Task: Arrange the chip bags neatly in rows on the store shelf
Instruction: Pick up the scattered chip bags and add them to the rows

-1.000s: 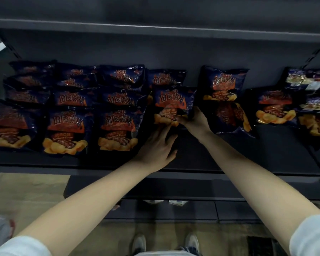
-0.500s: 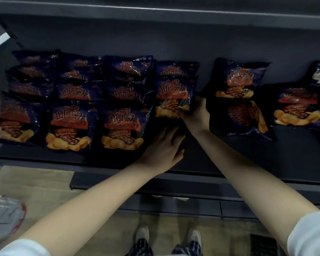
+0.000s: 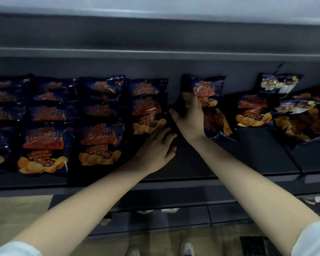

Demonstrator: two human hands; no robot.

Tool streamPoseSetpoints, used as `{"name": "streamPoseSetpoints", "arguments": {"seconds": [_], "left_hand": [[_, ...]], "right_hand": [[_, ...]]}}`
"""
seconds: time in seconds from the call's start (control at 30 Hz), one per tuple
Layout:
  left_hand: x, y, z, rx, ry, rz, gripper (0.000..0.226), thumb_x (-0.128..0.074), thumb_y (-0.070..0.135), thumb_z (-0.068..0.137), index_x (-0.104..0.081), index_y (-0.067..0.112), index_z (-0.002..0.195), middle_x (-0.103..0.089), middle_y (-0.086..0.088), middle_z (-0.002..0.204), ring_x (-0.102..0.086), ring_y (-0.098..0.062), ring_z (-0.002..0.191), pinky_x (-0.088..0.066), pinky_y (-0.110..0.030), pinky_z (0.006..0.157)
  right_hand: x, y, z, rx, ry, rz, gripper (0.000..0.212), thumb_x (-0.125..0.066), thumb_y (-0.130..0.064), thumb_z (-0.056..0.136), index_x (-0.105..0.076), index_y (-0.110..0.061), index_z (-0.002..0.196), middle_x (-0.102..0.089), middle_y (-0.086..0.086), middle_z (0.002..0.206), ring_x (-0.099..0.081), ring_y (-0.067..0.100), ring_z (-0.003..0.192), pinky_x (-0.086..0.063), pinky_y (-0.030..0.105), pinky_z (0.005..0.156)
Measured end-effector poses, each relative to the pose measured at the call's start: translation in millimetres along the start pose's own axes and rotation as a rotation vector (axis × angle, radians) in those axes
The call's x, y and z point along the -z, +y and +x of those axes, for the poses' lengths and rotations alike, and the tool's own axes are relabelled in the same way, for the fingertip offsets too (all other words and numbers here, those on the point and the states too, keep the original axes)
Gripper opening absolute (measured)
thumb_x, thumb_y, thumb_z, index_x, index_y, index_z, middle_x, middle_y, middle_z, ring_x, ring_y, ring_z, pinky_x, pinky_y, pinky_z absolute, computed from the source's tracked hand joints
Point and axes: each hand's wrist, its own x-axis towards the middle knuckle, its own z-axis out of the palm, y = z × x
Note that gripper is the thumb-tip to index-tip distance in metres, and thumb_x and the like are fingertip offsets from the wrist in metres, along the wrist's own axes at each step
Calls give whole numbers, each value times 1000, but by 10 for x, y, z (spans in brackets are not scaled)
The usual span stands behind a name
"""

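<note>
Left hand (image 3: 155, 150) lies open just below a front chip bag (image 3: 148, 117); right hand (image 3: 190, 119) grips the loose bag (image 3: 209, 89) beside it.

Dark chip bags (image 3: 98, 143) overlapping in rows on shelf (image 3: 257, 156).

Both forearms reach forward, converging. Left hand (image 3: 155, 150) palm down, fingers straight, just below right hand (image 3: 189, 118); right fingers curl round chip bag (image 3: 180, 108) edge.
</note>
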Motion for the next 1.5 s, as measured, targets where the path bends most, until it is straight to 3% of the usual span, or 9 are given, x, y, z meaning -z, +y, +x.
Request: {"name": "streamPoseSetpoints", "arguments": {"seconds": [0.3, 0.5, 0.67, 0.8, 1.07, 1.17, 1.23, 1.33, 1.5], "left_hand": [[47, 526, 616, -108, 85, -38, 52, -35, 40, 88, -56, 6, 122, -56, -15, 125, -54, -31, 115, -46, -36, 95], [30, 928, 1041, -222, 93, -101, 46, -52, 31, 88, -52, 6, 126, -51, -14, 131, -48, -29, 122, -38, -34, 102], [-111, 1386, 1391, -254, 75, -190, 46, -55, 25, 91, -47, 9, 132, -45, -10, 138, -42, -24, 127, -32, -29, 104], [-295, 1792, 1642, -280, 29, -258, 44, -55, 23, 91, -47, 7, 132, -45, -9, 136, -44, -24, 125, -34, -27, 101], [-868, 2576, 2061, -364, -91, -220, 63, -61, 31, 87, -36, 9, 141, -32, -7, 147, -35, -24, 134, -34, -32, 106], [-1030, 2819, 2142, -397, -81, -164, 67, -62, 33, 85, -35, 9, 142, -31, -10, 148, -31, -27, 136, -29, -35, 110], [-1113, 2932, 2187, -380, -79, -125, 69, -62, 35, 84, -34, 10, 142, -29, -10, 149, -31, -29, 136, -32, -38, 109], [-1201, 3021, 2229, -336, -68, -81, 69, -64, 32, 84, -34, 11, 142, -28, -8, 151, -34, -29, 133, -37, -38, 104], [-1266, 3044, 2255, -303, -53, -90, 66, -65, 16, 84, -35, 14, 142, -30, -3, 150, -40, -26, 130, -41, -35, 100]], "right_hand": [[883, 488, 23, -77, 112, -160, 44, -68, -6, 80, -52, -5, 120, -52, 13, 120, -44, 15, 112, -27, 1, 85], [1481, 728, 0, -178, 191, -214, 40, -68, -3, 78, -51, -3, 115, -51, 11, 119, -40, 11, 110, -29, 10, 90], [2010, 993, -66, -258, 255, -235, 46, -64, -2, 79, -50, -9, 122, -45, 10, 122, -47, 24, 109, -39, 23, 89], [2418, 1256, -152, -313, 314, -281, 43, -67, -5, 80, -52, -6, 120, -46, 14, 122, -47, 22, 106, -29, 12, 77], [3188, 1800, -329, -436, 195, -385, 53, -67, -12, 83, -48, -12, 132, -34, 11, 142, -39, 29, 130, -33, 18, 93], [3386, 1964, -349, -497, 93, -368, 58, -65, -12, 85, -41, -16, 138, -26, 10, 149, -32, 23, 136, -24, 6, 89], [3450, 2061, -355, -519, 42, -341, 60, -65, -13, 85, -39, -16, 139, -25, 9, 149, -32, 22, 135, -23, 5, 88], [3456, 2188, -397, -544, 4, -302, 60, -66, -16, 84, -41, -16, 138, -26, 8, 147, -38, 23, 132, -31, 17, 98], [3450, 2358, -500, -510, 32, -240, 54, -67, -14, 83, -46, -16, 134, -38, 5, 138, -53, 19, 112, -38, 14, 86]]}}
